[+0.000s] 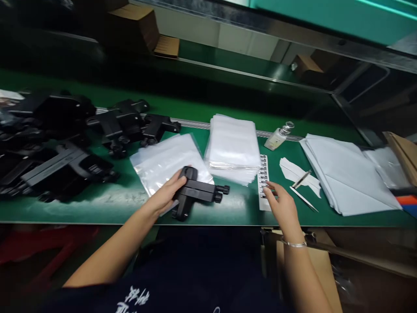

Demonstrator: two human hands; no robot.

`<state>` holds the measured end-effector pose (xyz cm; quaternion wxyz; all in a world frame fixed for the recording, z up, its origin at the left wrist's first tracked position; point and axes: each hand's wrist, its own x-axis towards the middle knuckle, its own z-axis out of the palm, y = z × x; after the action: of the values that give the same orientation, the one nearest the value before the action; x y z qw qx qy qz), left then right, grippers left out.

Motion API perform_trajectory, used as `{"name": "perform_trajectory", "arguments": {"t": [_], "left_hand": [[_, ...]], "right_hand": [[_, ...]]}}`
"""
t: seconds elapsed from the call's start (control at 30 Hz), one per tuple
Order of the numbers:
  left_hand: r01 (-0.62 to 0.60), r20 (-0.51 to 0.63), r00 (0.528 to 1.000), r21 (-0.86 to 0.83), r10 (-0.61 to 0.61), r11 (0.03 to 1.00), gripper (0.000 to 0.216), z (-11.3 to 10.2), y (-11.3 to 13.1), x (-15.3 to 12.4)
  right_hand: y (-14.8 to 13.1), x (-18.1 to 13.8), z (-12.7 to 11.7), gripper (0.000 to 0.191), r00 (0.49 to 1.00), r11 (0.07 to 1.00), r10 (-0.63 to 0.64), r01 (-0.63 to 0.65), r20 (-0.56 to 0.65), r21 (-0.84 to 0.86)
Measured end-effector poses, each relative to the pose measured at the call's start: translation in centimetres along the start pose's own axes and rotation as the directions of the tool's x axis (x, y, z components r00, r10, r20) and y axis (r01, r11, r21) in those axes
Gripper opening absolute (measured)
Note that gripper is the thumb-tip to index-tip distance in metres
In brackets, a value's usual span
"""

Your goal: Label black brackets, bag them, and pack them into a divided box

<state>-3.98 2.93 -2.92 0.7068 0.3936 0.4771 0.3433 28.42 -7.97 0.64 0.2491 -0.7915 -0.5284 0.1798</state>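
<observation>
My left hand (pixel 167 193) is closed round a black plastic clamp-like part (pixel 195 191) that rests on the green table (pixel 130 208), partly over a clear plastic bag (pixel 166 161). My right hand (pixel 282 204) reaches to a strip of small labels (pixel 263 176), its fingertips pressed on the strip's lower end. Whether they pinch a label I cannot see.
A pile of similar black parts (pixel 58 148) lies at the left. A stack of clear bags (pixel 232 145) is in the middle, a small bottle (pixel 278 135) behind the strip. Tweezers (pixel 301 179) lie on paper scraps; white sheets (pixel 345 174) and cardboard boxes (pixel 404 156) are right.
</observation>
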Motion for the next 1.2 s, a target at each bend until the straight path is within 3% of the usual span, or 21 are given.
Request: {"name": "perform_trajectory", "arguments": {"t": [0.1, 0.2, 0.3, 0.37, 0.43, 0.5, 0.63, 0.73, 0.87, 1.0, 1.07, 1.2], "left_hand": [[-0.107, -0.126, 0.978, 0.395, 0.169, 0.913, 0.071, -1.6, -0.7, 0.7], [-0.112, -0.173, 0.940, 0.653, 0.292, 0.749, 0.071, -1.7, -1.2, 0.7], [-0.218, -0.125, 0.815, 0.838, 0.565, 0.500, 0.066, 0.1, -0.8, -0.5], [-0.359, 0.012, 0.752, 0.846, 0.658, 0.395, 0.051, 2.7, -0.3, -1.5], [-0.493, 0.194, 0.797, 0.756, 0.572, 0.430, 0.034, 6.0, -0.3, -1.9], [-0.516, 0.348, 0.855, 0.650, 0.385, 0.559, 0.028, 9.6, -0.9, -1.5], [-0.336, 0.394, 0.907, 0.463, 0.149, 0.820, 0.031, 15.6, -3.2, 0.7], [-0.189, 0.457, 0.889, 0.288, 0.039, 0.939, 0.051, 18.1, -4.9, 2.3], [-0.079, 0.455, 0.891, 0.128, 0.013, 0.989, 0.040, 20.0, -6.0, 3.4], [-0.087, 0.414, 0.909, 0.079, 0.047, 0.993, 0.023, 20.9, -6.3, 3.2], [-0.110, 0.395, 0.916, 0.075, 0.072, 0.991, 0.021, 21.1, -6.3, 3.1], [-0.060, 0.368, 0.930, 0.109, 0.016, 0.992, 0.023, 21.3, -6.4, 3.6]], "right_hand": [[3.9, 0.6, -0.9, 0.037, 0.971, 0.945, 0.239, -0.232, 0.004, -0.229], [4.6, 0.0, -0.3, 0.040, 0.964, 0.953, 0.252, -0.233, 0.081, -0.195], [3.9, -1.0, 1.2, 0.048, 0.973, 0.955, 0.227, -0.213, 0.046, -0.208], [3.7, -1.4, 2.2, 0.048, 0.977, 0.958, 0.212, -0.210, -0.008, -0.195], [4.2, -1.7, 2.9, 0.044, 0.980, 0.976, 0.194, -0.197, -0.036, -0.089], [5.0, -1.8, 3.4, 0.040, 0.986, 0.978, 0.163, -0.156, -0.043, 0.135], [6.5, -2.2, 3.9, 0.039, 0.989, 0.793, 0.109, -0.027, -0.099, 0.609], [6.8, -2.5, 3.8, 0.037, 0.989, 0.686, 0.075, 0.043, -0.130, 0.727], [6.9, -2.7, 3.5, 0.030, 0.985, 0.723, 0.071, 0.059, -0.159, 0.688], [7.2, -2.8, 3.0, 0.022, 0.975, 0.835, 0.068, 0.061, -0.212, 0.547], [7.4, -2.9, 2.9, 0.022, 0.963, 0.903, -0.009, 0.124, -0.270, 0.412], [7.8, -3.4, 3.2, 0.019, 0.881, 0.972, -0.223, 0.231, -0.417, -0.031]]}}
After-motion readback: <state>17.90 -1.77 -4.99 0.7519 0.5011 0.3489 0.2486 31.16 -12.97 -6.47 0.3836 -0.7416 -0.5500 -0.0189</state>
